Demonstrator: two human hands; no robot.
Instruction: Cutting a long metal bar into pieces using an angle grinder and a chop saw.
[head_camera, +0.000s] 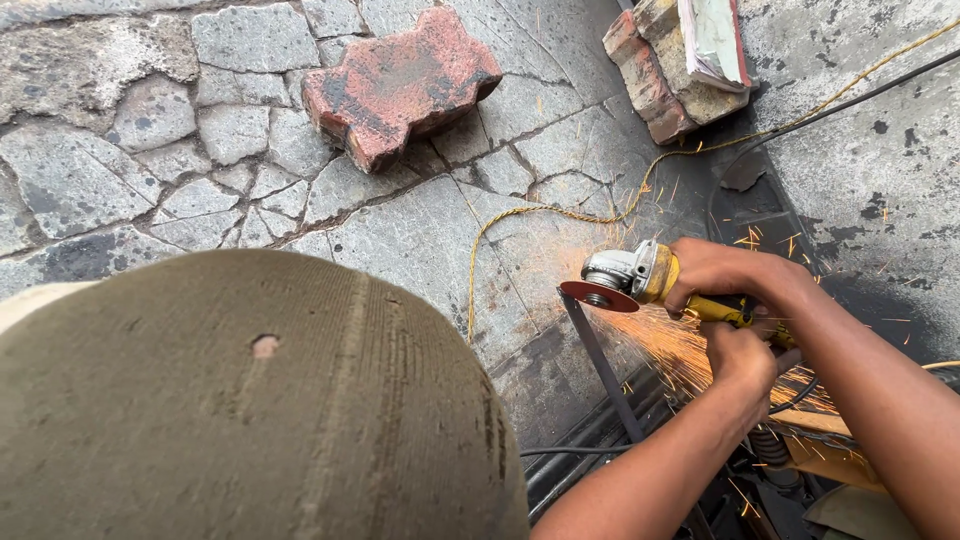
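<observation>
From above, both hands are closed around a yellow grinder (640, 275), the right hand (725, 272) near its head and the left hand (738, 352) just behind on the handle, its red disc (598, 296) throwing sparks off a dark metal bar (600, 365) over cracked stone paving (420, 230), a red paver (400, 85) lying well beyond.

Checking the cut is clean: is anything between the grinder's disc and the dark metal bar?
Nothing visible. The red disc of the yellow grinder meets the top of the metal bar directly, throwing sparks. Both hands grip the grinder behind it.
</observation>
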